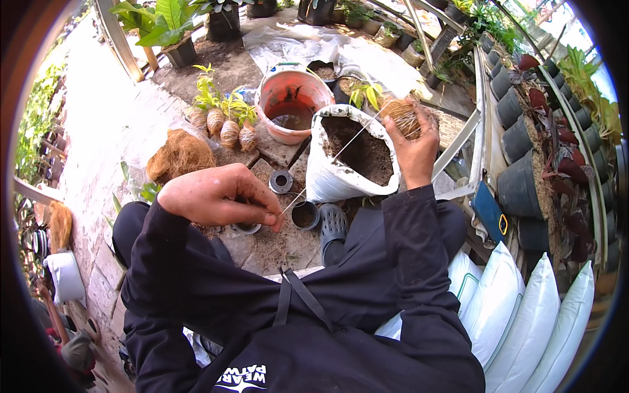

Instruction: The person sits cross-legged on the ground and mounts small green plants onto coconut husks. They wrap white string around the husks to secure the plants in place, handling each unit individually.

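Gripped in my right hand [413, 140] is a plant root ball wrapped in brown fibre [405, 118], with string wound around it and green leaves [367, 94] sticking out to its left. A thin white string [355, 137] stretches taut from the ball to my left hand [228, 199], which pinches it between thumb and fingertips. The string crosses over an open white sack of dark soil [324, 172]. Below the string stand small black pots [305, 215] and a spool-like black cylinder [281, 182]. A clump of loose brown fibre [181, 154] lies beyond my left hand.
Several wrapped seedlings [230, 133] stand beside a bucket with murky water [275, 128]. At right are full white sacks [496, 290], a blue phone [487, 211] on a metal frame and rows of potted plants [521, 182]. Another person [78, 349] is at the lower left.
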`<state>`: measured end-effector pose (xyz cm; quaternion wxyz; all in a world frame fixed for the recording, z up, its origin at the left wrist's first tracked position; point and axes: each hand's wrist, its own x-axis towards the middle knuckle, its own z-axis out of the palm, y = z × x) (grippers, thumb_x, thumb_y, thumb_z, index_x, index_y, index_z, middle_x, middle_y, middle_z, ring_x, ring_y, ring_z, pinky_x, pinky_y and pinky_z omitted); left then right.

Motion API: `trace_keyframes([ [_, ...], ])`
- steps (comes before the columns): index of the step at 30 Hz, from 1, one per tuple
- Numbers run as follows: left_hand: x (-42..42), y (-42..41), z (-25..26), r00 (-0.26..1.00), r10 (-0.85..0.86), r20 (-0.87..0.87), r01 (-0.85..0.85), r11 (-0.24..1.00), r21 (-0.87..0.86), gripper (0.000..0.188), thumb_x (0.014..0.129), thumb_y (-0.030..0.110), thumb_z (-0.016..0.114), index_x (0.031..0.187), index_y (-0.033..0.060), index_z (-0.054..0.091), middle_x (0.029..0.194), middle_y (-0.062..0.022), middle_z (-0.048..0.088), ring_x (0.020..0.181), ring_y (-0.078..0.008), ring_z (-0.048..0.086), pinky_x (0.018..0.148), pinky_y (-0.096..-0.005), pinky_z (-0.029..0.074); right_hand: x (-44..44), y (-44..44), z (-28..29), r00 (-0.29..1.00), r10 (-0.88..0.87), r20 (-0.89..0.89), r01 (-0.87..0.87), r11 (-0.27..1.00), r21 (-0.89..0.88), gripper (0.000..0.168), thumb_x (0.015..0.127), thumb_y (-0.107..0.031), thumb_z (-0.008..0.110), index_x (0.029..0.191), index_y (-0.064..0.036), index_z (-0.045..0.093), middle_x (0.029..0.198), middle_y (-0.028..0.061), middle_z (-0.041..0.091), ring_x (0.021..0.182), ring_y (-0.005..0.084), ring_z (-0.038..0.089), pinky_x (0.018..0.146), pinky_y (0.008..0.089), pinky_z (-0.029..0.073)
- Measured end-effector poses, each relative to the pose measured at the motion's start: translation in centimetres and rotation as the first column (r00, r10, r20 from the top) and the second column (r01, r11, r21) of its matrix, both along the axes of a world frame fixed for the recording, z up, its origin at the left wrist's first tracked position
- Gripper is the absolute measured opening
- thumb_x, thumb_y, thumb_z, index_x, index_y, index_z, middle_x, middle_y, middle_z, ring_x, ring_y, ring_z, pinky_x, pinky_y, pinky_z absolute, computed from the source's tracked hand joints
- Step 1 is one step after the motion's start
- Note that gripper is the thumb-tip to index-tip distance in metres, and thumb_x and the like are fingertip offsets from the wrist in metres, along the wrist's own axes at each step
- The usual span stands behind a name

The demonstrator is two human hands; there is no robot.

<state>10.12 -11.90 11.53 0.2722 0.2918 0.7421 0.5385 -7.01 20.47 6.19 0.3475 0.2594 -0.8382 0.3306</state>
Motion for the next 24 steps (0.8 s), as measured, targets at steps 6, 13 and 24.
trace_keyframes([
  [6, 0.0, 0.0, 0.1, 0.999, -0.052, 0.013, 0.052, 0.999, 0.011, 0.021, 0.099, 0.011, 0.064, 0.11, -0.0042, 0.072, 0.102, -0.01, 0.076, 0.093, -0.0143, 0.069, 0.086, -0.0294, 0.054, 0.0, 0.7, 0.2, 0.988, -0.155, -0.006, 0.156, 0.988, 0.012, 0.049, 0.076, -0.019, 0.085, 0.119, -0.001, 0.07, 0.113, 0.0184, 0.07, 0.11, 0.0338, 0.064, 0.099, 0.0414, 0.049],
  [13, 2.2, -1.8, 2.7, 0.839, 0.535, -0.1, -0.503, 0.832, 0.233, 0.018, 0.091, 0.006, 0.067, 0.105, -0.003, 0.076, 0.073, -0.0009, 0.068, 0.06, -0.0052, 0.052, 0.056, -0.0248, 0.036, -0.4, 0.8, -0.3, 0.994, -0.075, -0.08, 0.083, 0.991, 0.103, 0.052, 0.07, -0.016, 0.087, 0.119, -0.006, 0.071, 0.116, 0.0197, 0.067, 0.118, 0.0375, 0.058, 0.105, 0.0461, 0.045],
  [24, 2.4, 0.6, 5.0, 0.891, 0.294, -0.347, -0.24, 0.952, 0.19, 0.019, 0.086, -0.005, 0.069, 0.103, -0.0033, 0.076, 0.089, -0.0165, 0.077, 0.08, -0.0231, 0.076, 0.072, -0.031, 0.057, 0.5, -1.0, -2.3, 0.978, -0.096, 0.186, 0.046, 0.965, 0.257, 0.068, 0.073, -0.024, 0.083, 0.137, -0.017, 0.064, 0.12, 0.0232, 0.058, 0.123, 0.0388, 0.052, 0.105, 0.0465, 0.044],
])
